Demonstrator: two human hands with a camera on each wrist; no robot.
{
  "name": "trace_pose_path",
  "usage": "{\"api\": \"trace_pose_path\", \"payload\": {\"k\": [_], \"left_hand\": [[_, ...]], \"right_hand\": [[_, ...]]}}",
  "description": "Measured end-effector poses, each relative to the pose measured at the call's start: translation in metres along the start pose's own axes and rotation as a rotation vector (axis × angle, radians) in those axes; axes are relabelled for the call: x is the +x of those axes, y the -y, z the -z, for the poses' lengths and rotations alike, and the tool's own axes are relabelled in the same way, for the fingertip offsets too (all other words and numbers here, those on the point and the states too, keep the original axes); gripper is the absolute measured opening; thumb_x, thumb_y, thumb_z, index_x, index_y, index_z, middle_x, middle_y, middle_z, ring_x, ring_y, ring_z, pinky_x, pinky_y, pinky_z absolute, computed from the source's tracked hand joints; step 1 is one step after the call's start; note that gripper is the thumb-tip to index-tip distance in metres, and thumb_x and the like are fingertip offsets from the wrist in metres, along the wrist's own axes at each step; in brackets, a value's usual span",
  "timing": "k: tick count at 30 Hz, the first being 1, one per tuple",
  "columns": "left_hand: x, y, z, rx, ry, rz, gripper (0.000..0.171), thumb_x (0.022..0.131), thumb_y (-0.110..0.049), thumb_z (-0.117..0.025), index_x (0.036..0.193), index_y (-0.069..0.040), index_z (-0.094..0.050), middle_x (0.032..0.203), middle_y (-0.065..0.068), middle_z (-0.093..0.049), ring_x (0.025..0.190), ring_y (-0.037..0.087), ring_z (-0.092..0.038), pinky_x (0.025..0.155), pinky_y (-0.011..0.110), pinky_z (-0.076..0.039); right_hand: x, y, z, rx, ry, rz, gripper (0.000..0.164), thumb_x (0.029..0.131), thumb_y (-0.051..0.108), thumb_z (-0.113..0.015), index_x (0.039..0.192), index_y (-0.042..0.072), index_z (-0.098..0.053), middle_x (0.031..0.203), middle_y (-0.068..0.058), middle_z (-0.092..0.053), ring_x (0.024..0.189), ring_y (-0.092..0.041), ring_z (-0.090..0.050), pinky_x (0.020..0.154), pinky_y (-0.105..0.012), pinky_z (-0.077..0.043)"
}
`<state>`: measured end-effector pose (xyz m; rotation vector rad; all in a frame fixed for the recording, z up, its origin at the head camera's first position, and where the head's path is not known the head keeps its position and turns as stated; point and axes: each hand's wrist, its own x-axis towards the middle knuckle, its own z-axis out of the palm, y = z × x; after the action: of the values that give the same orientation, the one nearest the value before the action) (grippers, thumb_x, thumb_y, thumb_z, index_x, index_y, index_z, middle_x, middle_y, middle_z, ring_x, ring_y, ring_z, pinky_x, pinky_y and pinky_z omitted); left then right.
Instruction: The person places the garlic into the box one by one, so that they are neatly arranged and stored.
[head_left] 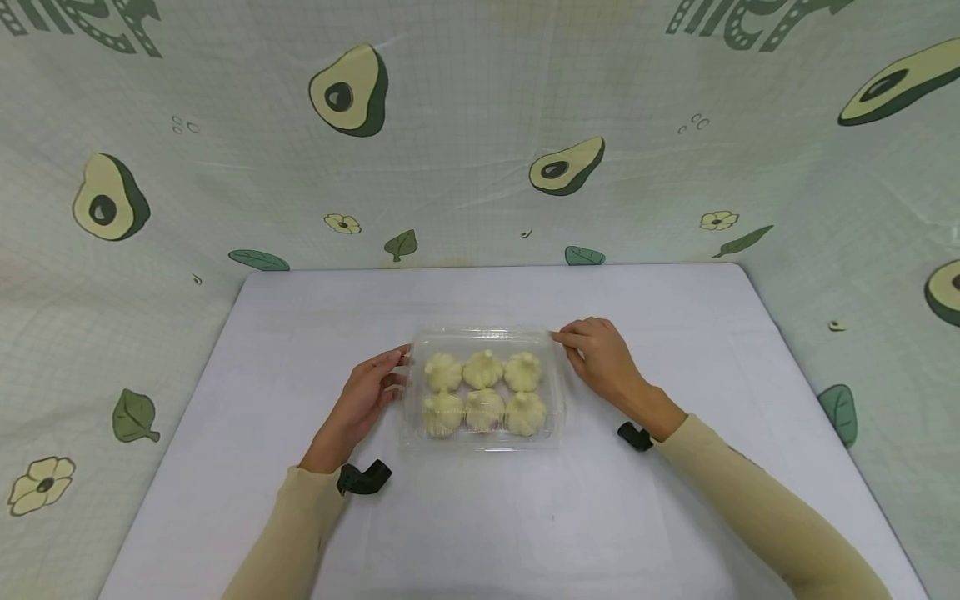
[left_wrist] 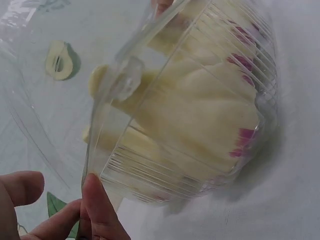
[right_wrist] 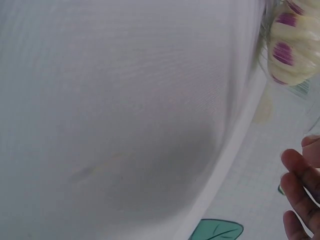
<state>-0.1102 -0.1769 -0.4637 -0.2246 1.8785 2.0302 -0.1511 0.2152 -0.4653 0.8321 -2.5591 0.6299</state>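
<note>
A clear plastic clamshell box (head_left: pixel 483 446) stands on the white table, holding several pale garlic bulbs (head_left: pixel 482 368). Purple streaks mark the garlic (left_wrist: pixel 210 110) in the left wrist view. Clear plastic, seemingly the lid, shows apart from the rim there; how far it is raised I cannot tell. At the box's left side, my left hand (head_left: pixel 367 396) touches the rim with extended fingertips (left_wrist: pixel 97 205), thumb held apart. My right hand (head_left: pixel 603 358) pinches the back right corner between thumb and index finger. Only its fingers (right_wrist: pixel 300 195) show at the right wrist view's edge.
A white cloth covers the table (head_left: pixel 480 533). Behind it and at both sides hangs a pale curtain (head_left: pixel 465 100) printed with avocados and leaves. Black wrist mounts (head_left: pixel 363 477) sit at both cuffs.
</note>
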Motion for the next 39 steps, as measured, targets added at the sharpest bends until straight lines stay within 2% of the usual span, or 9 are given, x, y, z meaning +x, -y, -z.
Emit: {"api": "trace_pose_path", "payload": {"k": [10,18,25,32,39], "left_hand": [[0.001,0.001,-0.002,0.012,-0.013,-0.001,0.05,0.112,-0.018,-0.055,0.16,-0.004,-0.045,0.121,-0.002,-0.06,0.093,0.008,-0.06,0.075,0.02,-0.055],[0.002,-0.001,-0.003,0.028,-0.019,-0.005,0.049,0.114,-0.019,-0.052,0.16,-0.002,-0.045,0.119,-0.002,-0.06,0.092,0.007,-0.061,0.076,0.02,-0.055],[0.003,0.001,-0.004,0.069,-0.03,-0.018,0.051,0.111,-0.012,-0.058,0.159,-0.001,-0.045,0.123,0.001,-0.058,0.09,0.006,-0.059,0.074,0.02,-0.054],[0.005,0.003,-0.004,0.071,-0.035,-0.035,0.05,0.11,-0.006,-0.058,0.158,0.001,-0.046,0.123,0.002,-0.058,0.089,0.007,-0.059,0.071,0.021,-0.054],[0.005,0.004,-0.004,0.077,-0.039,-0.053,0.049,0.109,-0.004,-0.057,0.157,0.003,-0.046,0.123,0.005,-0.058,0.088,0.007,-0.059,0.069,0.02,-0.054]], "right_hand": [[-0.003,0.001,0.001,-0.01,0.026,-0.001,0.028,0.091,-0.009,-0.076,0.116,0.002,-0.082,0.101,-0.014,-0.077,0.093,-0.033,-0.071,0.097,-0.053,-0.053],[-0.005,0.001,0.001,-0.056,0.065,0.011,0.033,0.09,-0.007,-0.077,0.121,0.002,-0.08,0.103,-0.014,-0.076,0.094,-0.033,-0.071,0.099,-0.053,-0.053],[-0.007,0.0,0.001,-0.052,0.06,0.036,0.039,0.087,-0.006,-0.081,0.125,0.001,-0.078,0.105,-0.015,-0.075,0.095,-0.035,-0.07,0.096,-0.055,-0.054],[-0.011,0.005,0.008,-0.053,0.123,-0.011,0.044,0.09,0.002,-0.082,0.133,0.004,-0.074,0.111,-0.015,-0.074,0.101,-0.035,-0.07,0.1,-0.056,-0.052],[-0.02,0.017,0.02,-0.035,0.142,-0.053,0.04,0.094,0.007,-0.079,0.133,0.004,-0.073,0.116,-0.014,-0.075,0.105,-0.035,-0.07,0.099,-0.057,-0.051]]}}
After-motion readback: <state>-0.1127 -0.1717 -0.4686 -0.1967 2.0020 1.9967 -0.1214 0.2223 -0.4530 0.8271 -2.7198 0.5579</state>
